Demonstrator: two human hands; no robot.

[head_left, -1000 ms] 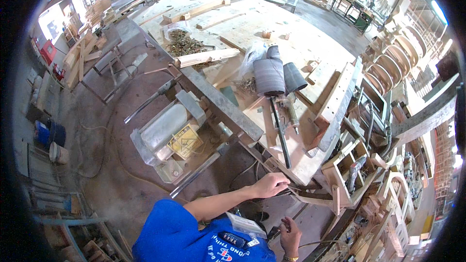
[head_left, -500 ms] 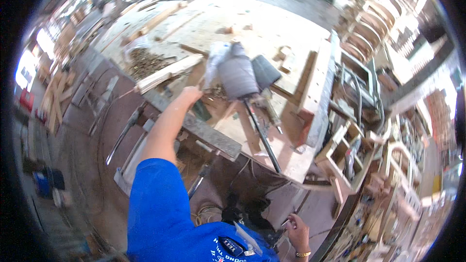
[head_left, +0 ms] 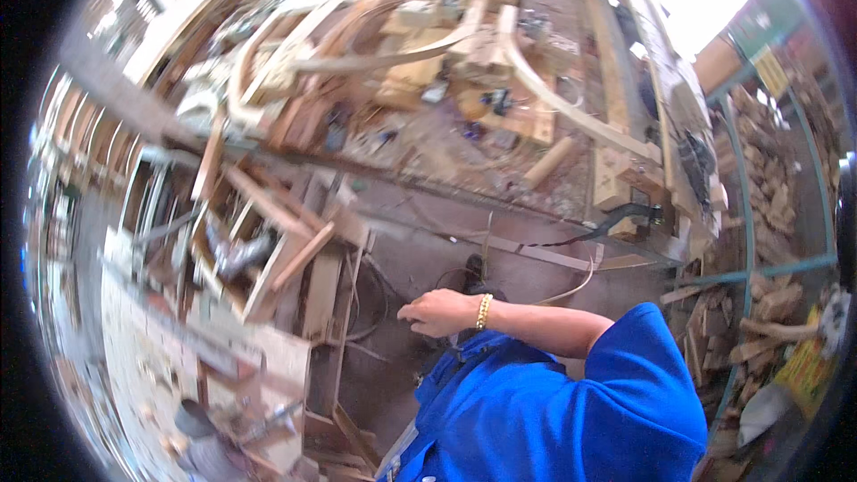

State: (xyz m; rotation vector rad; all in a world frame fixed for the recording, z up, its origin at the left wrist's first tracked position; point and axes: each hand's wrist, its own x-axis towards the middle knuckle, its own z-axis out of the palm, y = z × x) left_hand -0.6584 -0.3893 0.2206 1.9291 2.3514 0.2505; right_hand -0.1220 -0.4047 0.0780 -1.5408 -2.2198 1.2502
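Observation:
My right hand (head_left: 439,312), a gold bracelet (head_left: 484,311) at its wrist, hangs in front of my body, over the floor between two work surfaces. Its fingers curl inward, and whatever they hold, if anything, is hidden. It touches neither surface. Ahead of it lies a cluttered workbench (head_left: 420,161) with curved pale wood strips (head_left: 571,107), wood blocks and scraps. My left hand is out of sight.
On the left stand a wooden frame (head_left: 268,277) and a pale tabletop (head_left: 143,330) with a grey bundle (head_left: 198,433) on it. A hose (head_left: 571,290) lies below the bench. On the right a green metal rack (head_left: 748,214) holds stacked wood pieces.
The view has swung to the right, from the pale table to the cluttered bench. My left hand, earlier reaching over that table, has left view. My right hand has come up across my front.

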